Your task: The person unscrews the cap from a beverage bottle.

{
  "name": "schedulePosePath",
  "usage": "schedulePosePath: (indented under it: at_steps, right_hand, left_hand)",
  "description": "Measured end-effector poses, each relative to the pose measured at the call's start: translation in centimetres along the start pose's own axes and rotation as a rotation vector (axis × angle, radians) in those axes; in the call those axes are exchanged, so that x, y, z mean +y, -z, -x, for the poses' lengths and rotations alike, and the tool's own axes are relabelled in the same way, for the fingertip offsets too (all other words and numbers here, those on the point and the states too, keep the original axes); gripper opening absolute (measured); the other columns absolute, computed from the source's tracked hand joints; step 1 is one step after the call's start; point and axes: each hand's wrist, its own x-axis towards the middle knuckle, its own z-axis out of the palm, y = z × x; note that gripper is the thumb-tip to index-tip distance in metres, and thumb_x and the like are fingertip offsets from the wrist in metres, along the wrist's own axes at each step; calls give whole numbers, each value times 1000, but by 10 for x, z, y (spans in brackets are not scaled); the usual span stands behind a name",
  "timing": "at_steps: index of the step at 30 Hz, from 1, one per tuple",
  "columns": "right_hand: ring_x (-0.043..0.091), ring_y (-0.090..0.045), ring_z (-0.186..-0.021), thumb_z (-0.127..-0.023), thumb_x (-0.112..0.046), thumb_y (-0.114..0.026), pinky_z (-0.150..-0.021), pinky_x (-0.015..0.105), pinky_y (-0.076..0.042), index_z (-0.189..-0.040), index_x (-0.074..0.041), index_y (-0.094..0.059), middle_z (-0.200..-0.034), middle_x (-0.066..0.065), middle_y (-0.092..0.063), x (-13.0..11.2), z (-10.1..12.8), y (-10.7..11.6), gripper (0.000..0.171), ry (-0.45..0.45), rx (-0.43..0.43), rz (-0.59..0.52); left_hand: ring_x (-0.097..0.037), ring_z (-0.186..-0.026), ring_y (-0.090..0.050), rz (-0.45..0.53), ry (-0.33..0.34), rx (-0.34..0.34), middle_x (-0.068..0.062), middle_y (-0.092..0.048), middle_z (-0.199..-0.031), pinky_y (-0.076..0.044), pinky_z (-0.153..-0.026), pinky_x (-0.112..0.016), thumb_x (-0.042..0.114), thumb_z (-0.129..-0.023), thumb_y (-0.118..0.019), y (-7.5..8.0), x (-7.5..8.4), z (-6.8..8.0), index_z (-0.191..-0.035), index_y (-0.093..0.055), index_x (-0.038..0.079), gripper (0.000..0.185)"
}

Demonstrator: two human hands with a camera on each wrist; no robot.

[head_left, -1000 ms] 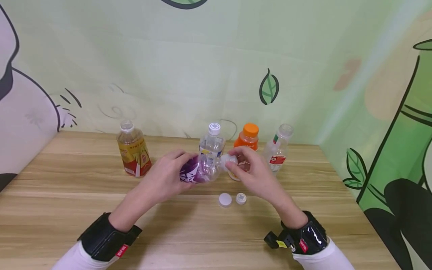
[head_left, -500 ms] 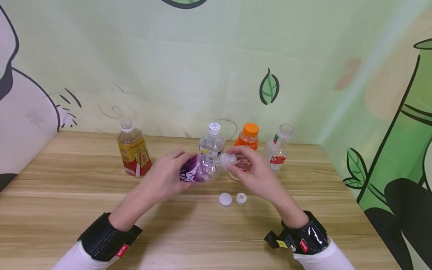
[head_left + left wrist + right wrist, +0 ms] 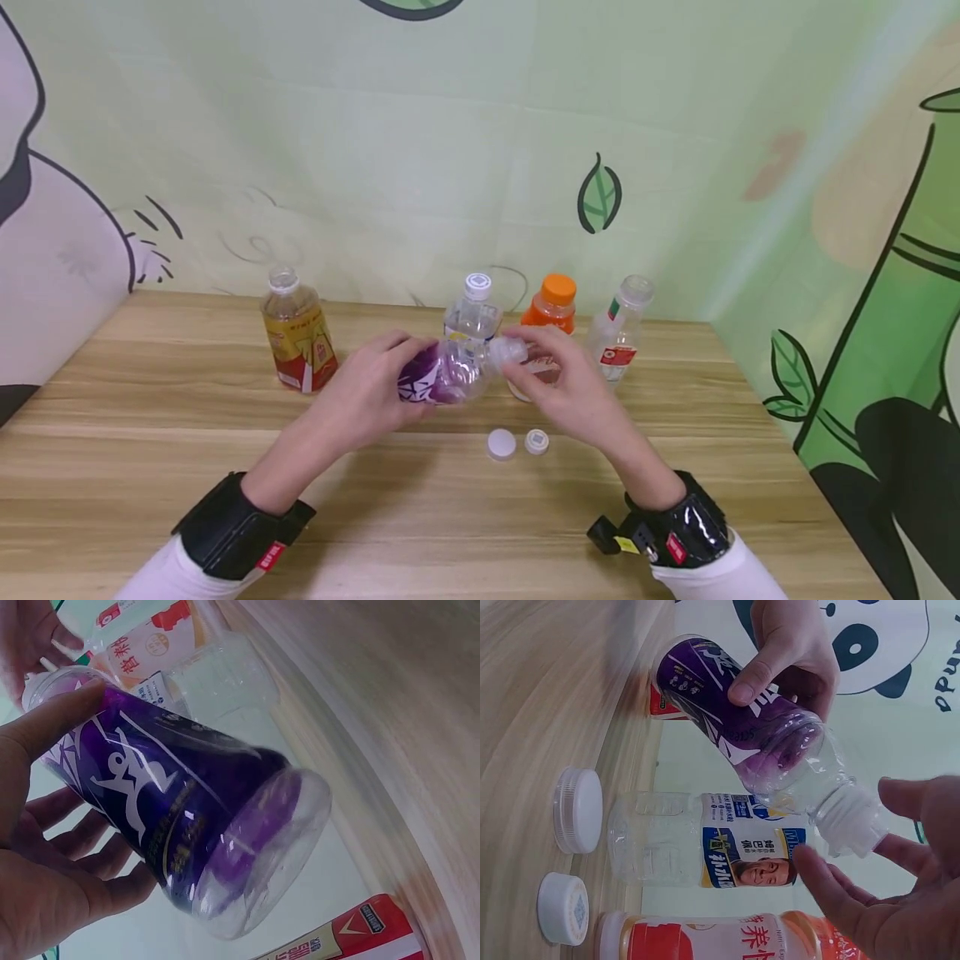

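Observation:
A clear bottle with a purple label (image 3: 441,377) lies tilted in the air above the table, its neck pointing right. My left hand (image 3: 365,393) grips its body, with the thumb on the label (image 3: 180,810) and the fingers curled under. A white cap (image 3: 509,352) sits on the neck. My right hand (image 3: 570,392) hovers at the cap with thumb and fingers spread around it. In the right wrist view the cap (image 3: 849,819) stands just clear of the thumb and fingers (image 3: 911,796).
Along the back of the wooden table (image 3: 150,467) stand an uncapped amber tea bottle (image 3: 297,342), a clear white-capped bottle (image 3: 472,312), an orange-capped bottle (image 3: 553,308) and an uncapped red-labelled bottle (image 3: 618,333). Two loose white caps (image 3: 501,444) (image 3: 536,441) lie below the hands.
My right fingers, which pinched the cap a second ago, have spread off it. The left hand and the bottle have barely moved.

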Motion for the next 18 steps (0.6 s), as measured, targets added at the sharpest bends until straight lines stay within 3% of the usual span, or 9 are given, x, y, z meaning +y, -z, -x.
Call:
schedulePosePath:
  at_steps: [5,13,18]
  right_hand:
    - [25,-70,-98,-98,-14,-72,-83,38,-60,-127,-5,-69,-115,10,-70,-1,-1,0,31,-64,10,-17]
    - [27,-68,-104,-94,-7,-75,-84,30,-60,-127,2,-64,-117,14,-67,-3,-1,-1,36,-113,8,-63]
    - [29,-67,-107,-94,-4,-75,-87,31,-59,-126,3,-64,-118,15,-67,-3,0,-1,35,-97,12,-82]
  left_hand:
    - [-28,-101,-65,-10,-11,1,-12,-66,-114,-57,-88,-43,18,-65,-99,0,0,0,-133,-65,0,77]
    - [-28,-101,-65,-22,5,-6,-13,-66,-115,-58,-88,-44,18,-66,-99,0,1,0,-134,-64,1,78]
    - [-29,-102,-65,-22,5,-5,-13,-66,-116,-57,-88,-44,18,-66,-99,1,1,0,-134,-64,1,78]
